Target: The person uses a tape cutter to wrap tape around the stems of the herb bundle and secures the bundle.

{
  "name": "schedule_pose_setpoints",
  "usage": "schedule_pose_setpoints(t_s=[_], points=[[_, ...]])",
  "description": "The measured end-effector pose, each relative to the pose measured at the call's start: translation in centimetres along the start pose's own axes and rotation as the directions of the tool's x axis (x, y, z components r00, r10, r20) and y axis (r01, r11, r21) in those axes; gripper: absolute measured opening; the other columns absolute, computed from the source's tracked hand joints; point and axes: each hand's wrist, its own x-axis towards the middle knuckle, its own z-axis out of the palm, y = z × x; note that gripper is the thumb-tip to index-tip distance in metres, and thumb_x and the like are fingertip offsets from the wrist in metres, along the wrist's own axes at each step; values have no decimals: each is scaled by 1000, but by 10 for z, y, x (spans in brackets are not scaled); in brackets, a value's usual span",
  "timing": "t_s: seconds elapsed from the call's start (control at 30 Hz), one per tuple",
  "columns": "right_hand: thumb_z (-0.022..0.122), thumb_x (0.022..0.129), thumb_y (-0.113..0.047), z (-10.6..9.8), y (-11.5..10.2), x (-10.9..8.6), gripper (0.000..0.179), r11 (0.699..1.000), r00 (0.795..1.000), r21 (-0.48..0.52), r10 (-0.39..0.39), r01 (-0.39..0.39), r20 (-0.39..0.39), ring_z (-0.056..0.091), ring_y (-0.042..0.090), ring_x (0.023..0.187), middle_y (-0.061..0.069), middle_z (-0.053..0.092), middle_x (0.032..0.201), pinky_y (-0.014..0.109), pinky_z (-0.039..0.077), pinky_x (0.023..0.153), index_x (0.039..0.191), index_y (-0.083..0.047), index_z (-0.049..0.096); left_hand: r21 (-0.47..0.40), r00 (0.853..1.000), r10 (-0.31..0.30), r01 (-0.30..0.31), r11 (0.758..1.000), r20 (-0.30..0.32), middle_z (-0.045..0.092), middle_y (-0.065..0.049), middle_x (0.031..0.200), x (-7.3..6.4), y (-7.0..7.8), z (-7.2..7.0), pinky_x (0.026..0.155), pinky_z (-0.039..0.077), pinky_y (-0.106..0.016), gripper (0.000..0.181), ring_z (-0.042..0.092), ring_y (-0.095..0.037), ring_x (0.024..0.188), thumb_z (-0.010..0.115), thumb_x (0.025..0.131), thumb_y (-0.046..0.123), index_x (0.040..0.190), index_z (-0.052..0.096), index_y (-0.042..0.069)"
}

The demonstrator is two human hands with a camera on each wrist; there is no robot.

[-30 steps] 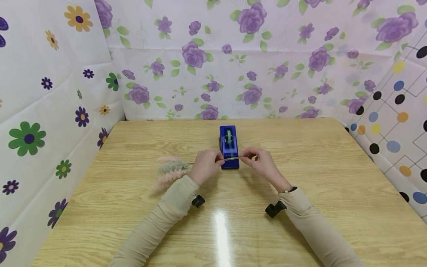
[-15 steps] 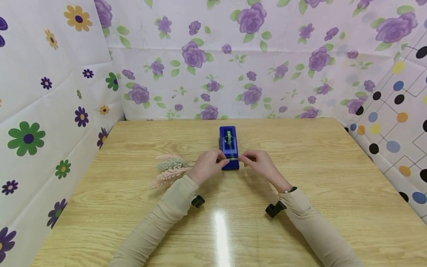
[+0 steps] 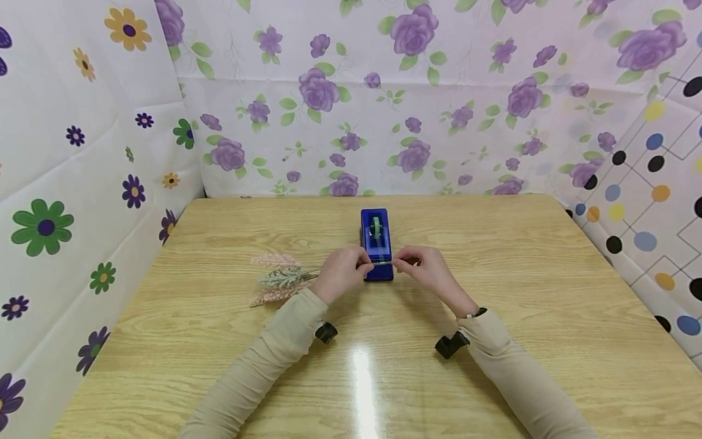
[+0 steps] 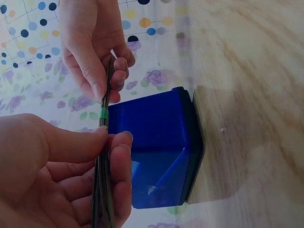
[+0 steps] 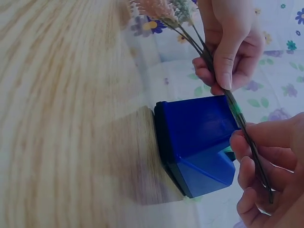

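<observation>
A bundle of artificial flowers (image 3: 282,278), with pink and grey-green plumes, lies crosswise over the front of a blue tape dispenser (image 3: 376,244). My left hand (image 3: 342,271) pinches its dark stems (image 4: 103,156) between thumb and fingers, left of the dispenser. On the other side my right hand (image 3: 425,268) pinches the stem ends (image 5: 259,164). Between the two hands a band of greenish clear tape (image 4: 103,114) sits round the stems. From the roll (image 3: 376,227), a strip of tape appears to run forward to the stems.
The dispenser stands on a wood-grain table (image 3: 493,244). A purple-flowered cloth (image 3: 351,122) hangs along the back edge, with patterned cloths at both sides. Each wrist carries a small black camera (image 3: 452,345).
The flower plumes have turned and shifted as the stems rolled between my fingers. Both hands stay at the dispenser's front, and the dispenser has slid very slightly toward me.
</observation>
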Motion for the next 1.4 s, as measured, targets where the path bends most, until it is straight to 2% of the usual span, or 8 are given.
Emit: schedule_pose_setpoints(t_s=[0.2, 0.4, 0.67, 0.77, 0.93, 1.17, 1.3, 1.4], points=[[65, 94, -17, 1, 1, -1, 14, 998, 1000, 63, -14, 12, 21, 62, 20, 71, 17, 71, 82, 22, 48, 62, 92, -6, 72, -55, 1000, -9, 10, 998, 15, 68, -3, 81, -1, -2, 2, 61, 46, -24, 10, 58, -11, 67, 61, 96, 15, 93, 69, 8], [63, 95, -23, -4, 1, -3, 18, 993, 998, 119, -10, 1, 69, 68, 31, 86, 12, 75, 91, 24, 50, 71, 96, -8, 73, -94, 999, 4, 0, 996, 42, 69, -5, 86, -5, 4, -4, 66, 49, -26, 11, 60, -12, 71, 59, 96, 12, 92, 67, 7], [63, 95, -20, -10, -5, -4, 17, 986, 991, 165, -4, -18, 131, 67, 34, 93, 13, 74, 98, 27, 51, 77, 97, -6, 73, -106, 994, 7, 5, 994, 110, 68, -8, 88, -5, 7, -11, 70, 49, -29, 11, 58, -15, 74, 59, 96, 12, 91, 66, 6], [62, 96, -18, -11, -6, -4, 18, 980, 985, 198, -3, -31, 172, 66, 32, 101, 14, 72, 106, 30, 53, 82, 98, -4, 72, -115, 991, 17, -1, 993, 135, 68, -9, 90, -4, 5, -13, 72, 48, -29, 12, 57, -15, 76, 58, 96, 11, 92, 66, 4], [59, 97, -19, -12, -2, -3, 22, 968, 969, 242, 1, -62, 247, 62, 33, 113, 16, 62, 131, 33, 53, 87, 101, -1, 70, -132, 985, 29, -7, 991, 169, 65, -8, 91, -3, 1, -13, 70, 45, -28, 11, 55, -16, 78, 56, 97, 9, 92, 65, 4], [59, 97, -15, -13, 1, 0, 23, 953, 959, 292, -1, -85, 283, 60, 36, 119, 17, 47, 147, 40, 52, 94, 106, 5, 66, -134, 979, 39, -12, 991, 201, 66, -11, 111, 1, -6, -10, 78, 47, -33, 12, 59, -21, 95, 54, 99, 14, 93, 63, 7], [58, 98, -17, -13, 2, 2, 23, 948, 957, 303, 3, -95, 291, 55, 35, 126, 17, 48, 146, 43, 50, 97, 106, 3, 67, -120, 978, 45, -20, 993, 206, 67, -13, 101, 2, -7, -10, 66, 42, -26, 12, 54, -16, 79, 53, 99, 13, 93, 62, 7], [57, 98, -22, -13, 3, 2, 26, 955, 956, 278, 19, -105, 294, 58, 36, 120, 18, 61, 132, 43, 50, 93, 107, 1, 68, -93, 979, 39, -21, 995, 200, 67, -13, 94, 1, -4, -11, 62, 41, -24, 11, 51, -14, 72, 54, 99, 12, 93, 62, 7]])
